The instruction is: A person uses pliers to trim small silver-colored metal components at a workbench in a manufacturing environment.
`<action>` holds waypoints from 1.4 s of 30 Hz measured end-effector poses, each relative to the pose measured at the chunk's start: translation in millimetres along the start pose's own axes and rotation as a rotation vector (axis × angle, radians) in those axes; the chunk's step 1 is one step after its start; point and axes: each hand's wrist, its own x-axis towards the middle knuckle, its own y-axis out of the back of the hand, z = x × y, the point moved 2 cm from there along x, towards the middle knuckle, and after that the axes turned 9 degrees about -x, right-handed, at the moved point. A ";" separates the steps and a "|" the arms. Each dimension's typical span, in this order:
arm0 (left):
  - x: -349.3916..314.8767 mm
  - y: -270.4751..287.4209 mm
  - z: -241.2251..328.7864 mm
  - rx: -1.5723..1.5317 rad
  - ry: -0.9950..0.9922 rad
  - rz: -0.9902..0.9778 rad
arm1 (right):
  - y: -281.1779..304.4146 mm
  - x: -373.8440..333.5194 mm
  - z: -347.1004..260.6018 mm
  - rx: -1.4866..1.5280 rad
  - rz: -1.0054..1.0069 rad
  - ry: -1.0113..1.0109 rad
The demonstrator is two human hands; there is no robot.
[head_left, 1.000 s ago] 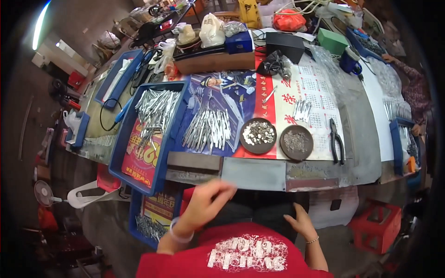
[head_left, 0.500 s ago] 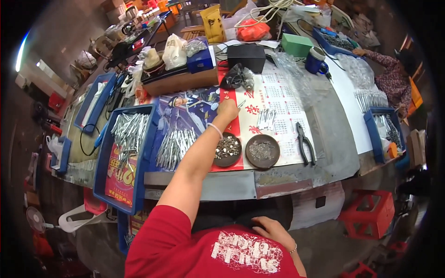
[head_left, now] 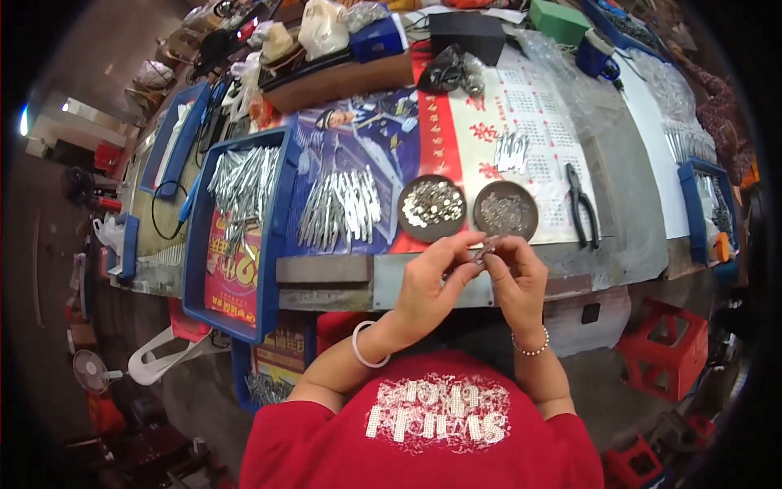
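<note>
Close to the table's front edge, my left hand (head_left: 429, 279) and my right hand (head_left: 520, 279) meet fingertip to fingertip. Both are closed in a pinch on something small and dark that I cannot make out. Just beyond them stand two round brown dishes: the left dish (head_left: 402, 225) holds shiny silver bits, and the right dish (head_left: 533, 213) holds tiny clear-looking parts. A pile of slim silver metal pieces (head_left: 338, 209) lies to the left on the blue poster. A smaller group of silver pieces (head_left: 511, 152) rests on the calendar sheet, left of black-handled pliers (head_left: 580, 208).
At the left, a blue tray (head_left: 195, 281) holds many silver pieces (head_left: 246, 183). A grey bar (head_left: 324, 270) lies along the front edge. Behind are a brown box (head_left: 342, 84), a black box (head_left: 466, 37) and a blue mug (head_left: 593, 55). A red stool (head_left: 669, 346) stands right.
My left hand has come back from the poster to the front edge. My right hand has risen from my lap to meet it. The view has shifted, with the table lower left-to-right tilted slightly.
</note>
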 end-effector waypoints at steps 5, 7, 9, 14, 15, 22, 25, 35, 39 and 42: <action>-31.3 10.5 -2.8 0.103 -0.103 -0.002 | -22.2 -11.5 -11.5 -0.187 -0.014 0.126; -42.6 8.6 -8.2 -0.150 0.075 -0.046 | -26.4 -19.9 -11.8 -0.257 -0.018 0.128; -47.1 8.4 -6.6 -0.211 0.143 -0.120 | -29.5 -27.9 -6.4 -0.275 -0.043 0.125; -60.3 7.6 -4.9 -0.301 0.027 -0.132 | -36.9 -39.7 -14.8 -0.393 -0.029 0.296; -63.2 8.3 -3.6 -0.382 0.049 -0.172 | -35.8 -41.3 -13.9 -0.268 -0.066 0.184; -67.1 7.3 -6.7 -0.189 -0.126 0.028 | -44.2 -28.5 -11.1 -0.568 0.069 0.633; -68.9 5.5 -14.4 -0.186 -0.126 0.068 | -48.7 -30.6 -8.2 -0.620 0.051 0.557; -69.9 3.7 -16.7 -0.436 0.010 0.178 | -51.2 -23.7 -9.3 -0.548 0.048 0.593; -73.7 5.4 -14.2 -0.444 -0.017 0.186 | -52.1 -25.2 -9.6 -0.428 -0.029 0.471; -75.1 8.0 -12.3 -0.414 -0.060 0.152 | -54.5 -21.7 -12.5 -0.384 -0.052 0.491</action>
